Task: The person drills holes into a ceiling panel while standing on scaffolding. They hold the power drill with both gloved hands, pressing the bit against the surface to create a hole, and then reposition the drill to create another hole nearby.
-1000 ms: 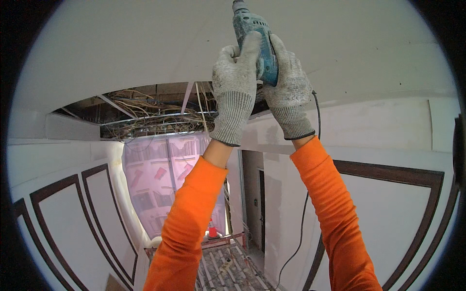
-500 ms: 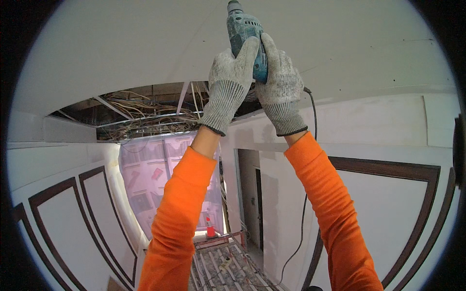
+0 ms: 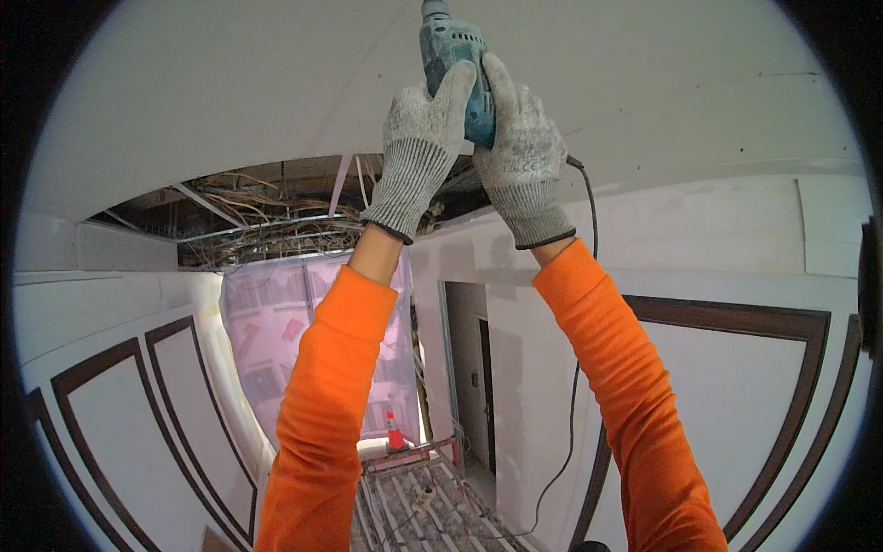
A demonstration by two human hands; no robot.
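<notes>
Overhead, a dusty teal corded power screwdriver [image 3: 452, 46] points up at the pale ceiling board [image 3: 248, 83]. My left hand [image 3: 425, 115], in a grey-white knit glove, is closed round its left side, the thumb lying along the body. From the other side my right hand [image 3: 522, 138], gloved alike, wraps the tool's handle. The tool's nose reaches the upper edge of the view, so its tip is hidden. From beneath my right hand a dark power cord [image 3: 593, 216] hangs down past my right sleeve.
An opening in the ceiling [image 3: 276, 198] exposes bundled cables and metal framing. Beyond it hangs pinkish plastic sheeting [image 3: 303, 331]. Below are an orange cone [image 3: 394, 432] and a slatted platform [image 3: 414, 506] with a red rail. Dark-framed wall panels [image 3: 129, 405] flank both sides; a doorway [image 3: 471, 368] stands at centre.
Both hands and the screwdriver have shifted slightly left and up in the view. The grip on the tool looks the same.
</notes>
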